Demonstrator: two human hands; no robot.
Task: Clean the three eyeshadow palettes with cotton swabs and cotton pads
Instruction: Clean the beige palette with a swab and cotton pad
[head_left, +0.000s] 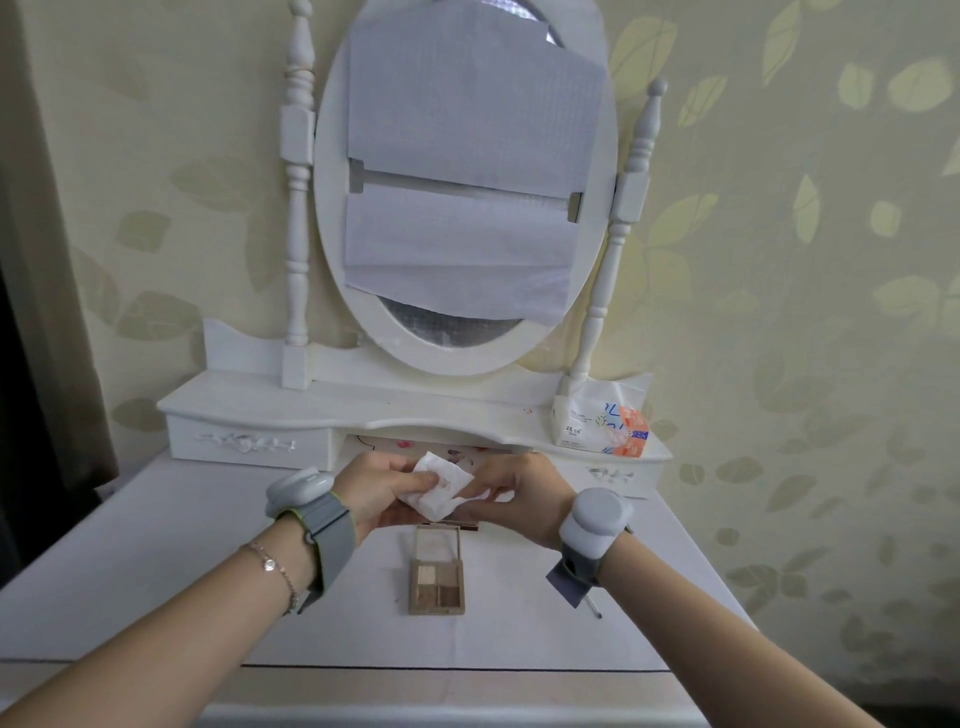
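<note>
Both hands meet above the dressing table (171, 561), holding one white cotton pad (439, 486) between them. The left hand (382, 493) has its fingers curled over the pad's edge at nine o'clock, and the right hand (511, 496) pinches the corner at three o'clock. A faint brownish smudge shows near the pad's middle. Directly at six o'clock from the pad, an open eyeshadow palette (436, 571) lies flat on the table, four tan and brown pans showing, lid folded back. A dark edge peeks out beneath the hands; whether that is another palette I cannot tell. A cotton swab (594, 607) lies at four o'clock, partly hidden by the right wrist. A tissue pack (602, 421) sits on the shelf at one o'clock.

She seems to be refolding the pad. Best to turn a clean face outward, fold it firm, then wipe the frame around the pans lightly, away from the powder.
</note>
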